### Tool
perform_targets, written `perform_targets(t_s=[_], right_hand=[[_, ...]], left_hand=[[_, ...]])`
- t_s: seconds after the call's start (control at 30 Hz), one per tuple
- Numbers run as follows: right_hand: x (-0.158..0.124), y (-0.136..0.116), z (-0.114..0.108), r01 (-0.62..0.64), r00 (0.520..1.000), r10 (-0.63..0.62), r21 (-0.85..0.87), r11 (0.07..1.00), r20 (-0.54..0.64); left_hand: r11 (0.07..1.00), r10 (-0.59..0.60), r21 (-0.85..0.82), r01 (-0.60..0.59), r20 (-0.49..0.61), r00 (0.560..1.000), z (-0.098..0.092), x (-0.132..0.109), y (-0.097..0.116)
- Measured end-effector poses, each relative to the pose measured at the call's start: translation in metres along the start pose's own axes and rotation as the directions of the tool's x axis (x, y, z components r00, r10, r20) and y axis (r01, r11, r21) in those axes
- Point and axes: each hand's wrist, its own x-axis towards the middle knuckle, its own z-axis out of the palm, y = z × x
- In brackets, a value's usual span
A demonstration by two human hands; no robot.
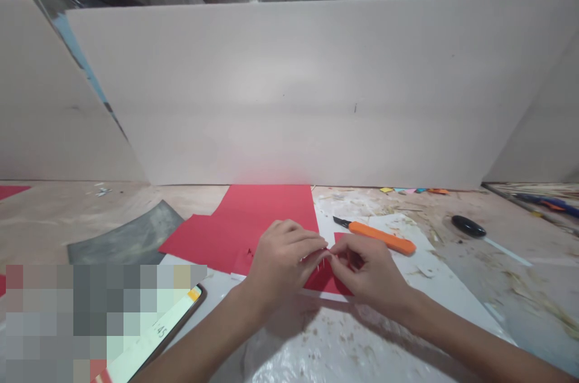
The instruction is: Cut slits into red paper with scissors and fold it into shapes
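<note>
In the head view, my left hand (281, 256) and my right hand (371, 271) meet fingertip to fingertip, both pinched closed. Whatever lies between the fingertips is too small and covered to name. Beneath them is a red paper piece (326, 283) with a few thin pale slivers showing near the fingers. A larger red paper sheet (271, 205) spreads out behind and left of my left hand. Just beyond my right hand lies an orange-handled craft knife (382, 238), its dark blade pointing left.
A tall white board (316, 87) closes off the back. At left lie a dark grey sheet (129, 235) and a phone (158, 332) beside a blurred-out patch. A tool with a black oval handle (468, 227) rests at right. Scraps litter the plastic-covered table (289, 347).
</note>
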Motion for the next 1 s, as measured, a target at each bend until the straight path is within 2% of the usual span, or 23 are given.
perform_targets(t_s=[0.3, 0.53, 1.0], right_hand=[[0.001, -0.002, 0.001, 0.007, 1.000, -0.007, -0.021, 1.000, 0.007], [0.002, 0.003, 0.003, -0.023, 0.999, 0.026, -0.080, 0.997, 0.037], [0.003, 0.009, 0.004, -0.051, 0.996, 0.057, -0.083, 0.995, 0.073]], left_hand=[[0.996, -0.058, -0.062, 0.063, 0.088, 0.994, 0.000, -0.003, 0.001], [0.991, -0.086, -0.090, 0.096, 0.116, 0.989, 0.000, -0.003, -0.001], [0.978, -0.147, -0.126, 0.167, 0.157, 0.977, -0.002, -0.002, 0.000]])
